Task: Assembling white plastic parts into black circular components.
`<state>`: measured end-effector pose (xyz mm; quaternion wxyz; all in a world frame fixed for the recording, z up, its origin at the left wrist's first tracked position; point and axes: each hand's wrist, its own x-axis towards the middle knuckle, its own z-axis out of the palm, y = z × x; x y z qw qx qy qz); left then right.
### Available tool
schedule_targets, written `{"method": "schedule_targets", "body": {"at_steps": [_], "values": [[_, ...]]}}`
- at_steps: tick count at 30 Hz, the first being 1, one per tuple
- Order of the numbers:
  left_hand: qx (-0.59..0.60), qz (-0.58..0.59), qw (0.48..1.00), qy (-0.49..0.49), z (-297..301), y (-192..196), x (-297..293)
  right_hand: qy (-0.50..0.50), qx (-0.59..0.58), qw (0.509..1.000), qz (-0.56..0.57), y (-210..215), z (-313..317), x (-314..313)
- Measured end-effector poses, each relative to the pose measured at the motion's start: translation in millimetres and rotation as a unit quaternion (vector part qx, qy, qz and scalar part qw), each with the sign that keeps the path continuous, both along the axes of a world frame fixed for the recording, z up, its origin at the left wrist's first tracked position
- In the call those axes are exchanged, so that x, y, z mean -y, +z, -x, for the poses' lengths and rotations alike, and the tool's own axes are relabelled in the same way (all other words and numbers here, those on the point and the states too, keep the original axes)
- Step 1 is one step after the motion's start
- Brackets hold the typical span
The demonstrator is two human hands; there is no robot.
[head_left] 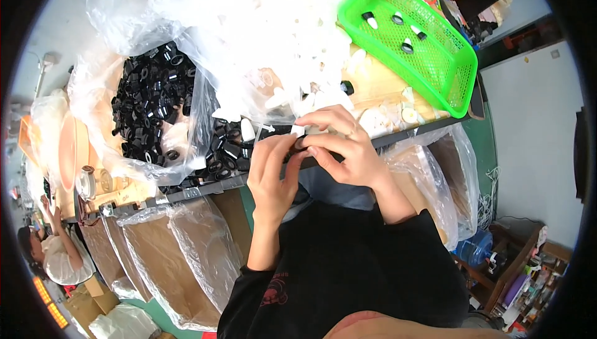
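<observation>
My left hand [271, 171] and my right hand [346, 149] meet at the front edge of the table, fingertips pinched together. Between them is a small piece with a white top [298, 131]; its lower part looks dark and is mostly hidden by my fingers. Just left of it lie a white rounded tip [247, 130] and loose black ring-shaped caps [225, 152]. A single black cap [347, 87] rests beyond my right hand. In the green mesh basket [457, 59] at the far right are several black caps with white tips [407, 46].
An open clear plastic bag of black caps [152, 106] stands at the left. White parts in a plastic bag [267, 34] cover the middle of the table. Plastic-lined cardboard boxes [180, 258] stand below the front edge. Another person [62, 258] works at the far left.
</observation>
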<state>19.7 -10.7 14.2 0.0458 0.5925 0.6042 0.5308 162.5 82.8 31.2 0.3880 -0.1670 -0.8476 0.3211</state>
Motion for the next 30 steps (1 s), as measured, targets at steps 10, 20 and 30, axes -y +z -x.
{"method": "schedule_targets", "body": {"at_steps": [10, 20, 30], "values": [[0.041, 0.024, 0.995, 0.087, 13, 5, 9, -0.09, 0.16, 0.981, 0.061, -42, 84, -77], [0.351, 0.069, 0.934, 0.027, 19, -6, 14, -0.039, -0.036, 0.993, 0.107, -17, 63, -46], [0.372, 0.017, 0.927, -0.037, 12, 3, 4, 0.003, 0.026, 0.989, -0.143, 5, 21, -2]]}}
